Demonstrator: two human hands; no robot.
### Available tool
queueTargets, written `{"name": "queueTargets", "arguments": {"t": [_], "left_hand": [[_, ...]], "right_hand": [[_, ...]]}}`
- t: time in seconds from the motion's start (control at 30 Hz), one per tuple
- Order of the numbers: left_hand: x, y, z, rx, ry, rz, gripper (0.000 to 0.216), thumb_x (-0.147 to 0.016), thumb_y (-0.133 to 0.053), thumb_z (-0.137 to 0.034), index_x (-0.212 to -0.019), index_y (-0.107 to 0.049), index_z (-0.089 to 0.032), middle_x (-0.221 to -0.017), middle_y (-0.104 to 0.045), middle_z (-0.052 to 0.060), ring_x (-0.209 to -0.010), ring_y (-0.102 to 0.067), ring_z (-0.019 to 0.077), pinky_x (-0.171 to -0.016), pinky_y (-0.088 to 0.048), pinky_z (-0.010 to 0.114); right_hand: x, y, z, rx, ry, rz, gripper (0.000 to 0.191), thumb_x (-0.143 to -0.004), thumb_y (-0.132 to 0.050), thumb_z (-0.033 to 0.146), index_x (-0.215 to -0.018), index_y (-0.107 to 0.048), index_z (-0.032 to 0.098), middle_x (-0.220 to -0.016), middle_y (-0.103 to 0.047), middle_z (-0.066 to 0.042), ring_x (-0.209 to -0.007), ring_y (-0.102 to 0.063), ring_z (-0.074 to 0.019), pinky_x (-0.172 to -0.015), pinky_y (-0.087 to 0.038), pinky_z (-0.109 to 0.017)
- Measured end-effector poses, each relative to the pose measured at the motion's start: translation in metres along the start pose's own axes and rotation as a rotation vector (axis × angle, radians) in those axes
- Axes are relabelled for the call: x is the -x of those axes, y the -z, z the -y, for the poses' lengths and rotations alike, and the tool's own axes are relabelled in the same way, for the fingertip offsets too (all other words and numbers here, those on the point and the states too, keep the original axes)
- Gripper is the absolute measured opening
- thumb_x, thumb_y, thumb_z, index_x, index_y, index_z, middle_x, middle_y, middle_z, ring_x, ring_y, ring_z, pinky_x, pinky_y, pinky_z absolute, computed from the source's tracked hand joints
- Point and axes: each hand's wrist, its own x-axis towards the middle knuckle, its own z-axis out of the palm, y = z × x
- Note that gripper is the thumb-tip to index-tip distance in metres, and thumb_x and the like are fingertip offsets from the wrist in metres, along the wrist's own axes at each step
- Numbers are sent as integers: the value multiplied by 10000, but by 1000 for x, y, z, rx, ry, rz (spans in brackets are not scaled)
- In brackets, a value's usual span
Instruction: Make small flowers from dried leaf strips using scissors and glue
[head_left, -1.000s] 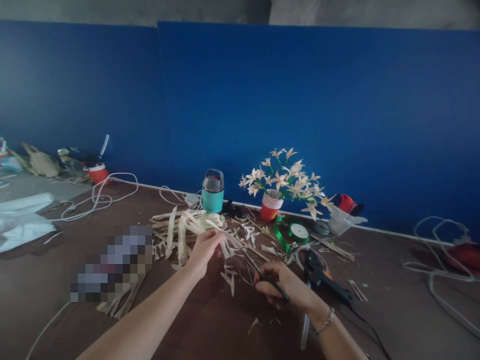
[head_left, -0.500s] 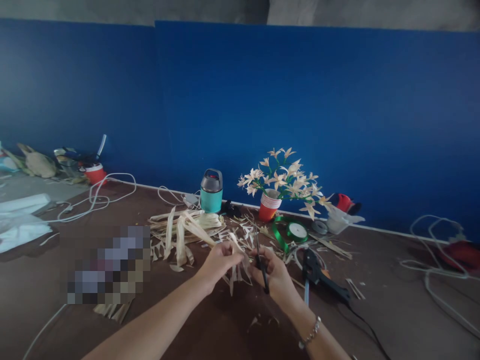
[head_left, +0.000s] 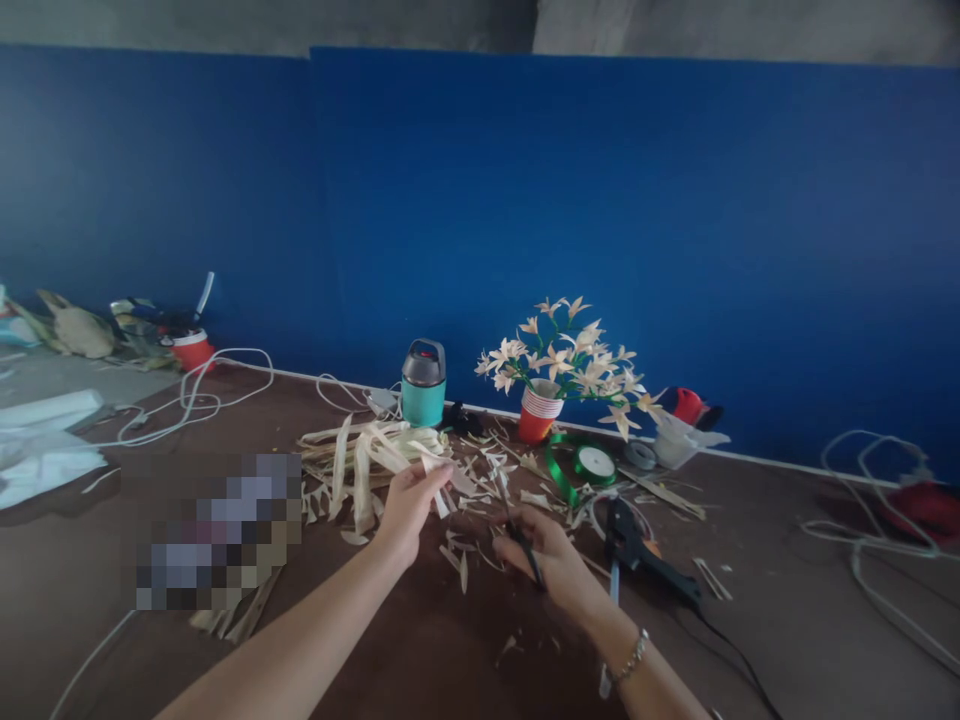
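One pale strip (head_left: 460,482) was pinched in my left hand (head_left: 409,505), presumably leaving its end free, well off the back edge of the tabletop (head_left: 420,640). My right hand (head_left: 551,555) gripped scissors (head_left: 535,570), apart from it. Flowers (head_left: 557,359) stood near that edge, likely for room.

Appears to be a craft workshop, judging by a black pistol-shaped plastic glue gun (head_left: 636,552) and round spool of green ribbon (head_left: 598,462) at lower right, long pale dried-leaf strips (head_left: 363,480) at lower centre, bare grey concrete (head_left: 225,25) along the top.
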Motion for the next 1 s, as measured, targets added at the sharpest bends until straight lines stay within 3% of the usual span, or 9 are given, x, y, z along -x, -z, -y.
{"name": "queueTargets", "arguments": {"t": [0.13,0.33,1.0], "left_hand": [[1,0,1,26,-24,22,219,-609,-738,-329,-609,-661,-123,-530,-593,-8,-502,-505,93,-499,-366,206],[4,-3,10,112,29,94,254,-619,-741,-343,-722,-680,-119,-609,-650,26,-562,-574,126,-533,-415,221],[10,-9,4,207,131,52,228,-557,-769,-281,-681,-666,-120,-545,-639,5,-516,-577,119,-482,-402,207]], "right_hand": [[4,-4,-3,-44,-68,120,485,-563,-772,474,-864,-572,150,-636,-548,34,-545,-484,-92,-506,-391,-206],[4,-7,-6,-73,-113,170,468,-585,-762,484,-847,-554,157,-577,-534,56,-449,-428,-53,-429,-335,-177],[9,-9,6,25,-118,116,460,-600,-707,559,-777,-536,170,-523,-469,78,-423,-419,-58,-373,-281,-167]]}}
